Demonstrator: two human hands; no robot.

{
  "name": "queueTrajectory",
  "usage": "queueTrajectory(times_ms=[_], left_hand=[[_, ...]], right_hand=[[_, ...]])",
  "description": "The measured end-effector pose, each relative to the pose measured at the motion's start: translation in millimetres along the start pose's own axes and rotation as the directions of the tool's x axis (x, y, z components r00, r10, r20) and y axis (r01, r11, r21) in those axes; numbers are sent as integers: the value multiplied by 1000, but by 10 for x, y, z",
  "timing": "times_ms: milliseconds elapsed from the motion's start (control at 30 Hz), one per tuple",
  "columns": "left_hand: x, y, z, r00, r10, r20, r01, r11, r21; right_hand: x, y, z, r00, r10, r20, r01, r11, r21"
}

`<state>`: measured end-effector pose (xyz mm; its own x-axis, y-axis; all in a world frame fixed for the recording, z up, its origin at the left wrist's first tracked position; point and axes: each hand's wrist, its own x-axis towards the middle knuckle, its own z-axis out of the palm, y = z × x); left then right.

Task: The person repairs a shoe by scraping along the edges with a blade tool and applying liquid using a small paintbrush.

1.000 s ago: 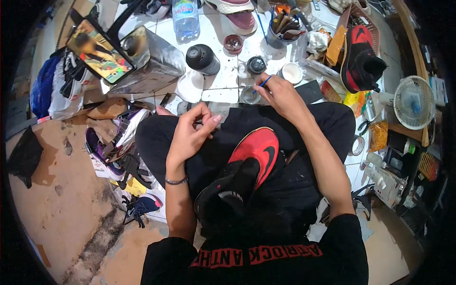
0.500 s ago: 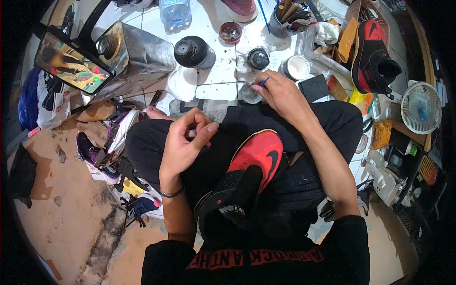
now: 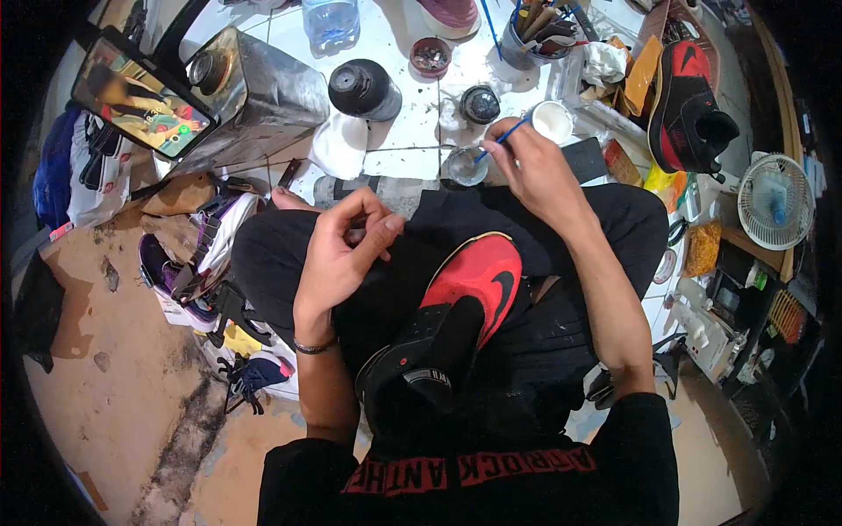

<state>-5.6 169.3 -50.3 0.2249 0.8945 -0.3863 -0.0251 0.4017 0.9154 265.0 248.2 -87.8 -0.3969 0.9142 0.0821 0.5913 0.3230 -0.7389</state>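
Observation:
My right hand (image 3: 537, 167) pinches a thin blue-handled brush (image 3: 510, 132), its lower end over the mouth of a small clear glass jar (image 3: 463, 167). Just beyond that hand stands a tub of white stuff (image 3: 552, 121). My left hand (image 3: 349, 245) hovers above my lap, fingers curled and thumb pressed to them; anything inside is hidden. A red and black sneaker (image 3: 469, 280) with a black swoosh rests on my lap, toe pointing away, touched by neither hand.
A dark bottle (image 3: 364, 90), a black-capped jar (image 3: 479, 104) and a metal can (image 3: 263, 96) stand on white tiles. A phone (image 3: 140, 92) is mounted at left. Another red and black sneaker (image 3: 688, 110) and a small fan (image 3: 776, 202) are at right. Brushes fill a cup (image 3: 526, 54).
My right hand has tilted and shifted slightly right, so more of the brush shows, angled down to the glass jar. My left hand has barely moved. The view has shifted a little.

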Motion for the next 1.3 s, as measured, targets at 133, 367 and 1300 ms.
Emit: queueTrajectory(times_ms=[133,367,1300], left_hand=[[-14,13,-15,1000,-4,19,3,998,70],[8,-19,-22,1000,-12,23,9,991,136],[34,-197,699,933,107,344,-264,853,450]], right_hand=[[-46,-85,-41,995,42,-94,-32,993,110],[-65,-146,-80,971,92,-223,-58,986,154],[-1576,-1692,-1095,901,-56,-430,433,179,883]])
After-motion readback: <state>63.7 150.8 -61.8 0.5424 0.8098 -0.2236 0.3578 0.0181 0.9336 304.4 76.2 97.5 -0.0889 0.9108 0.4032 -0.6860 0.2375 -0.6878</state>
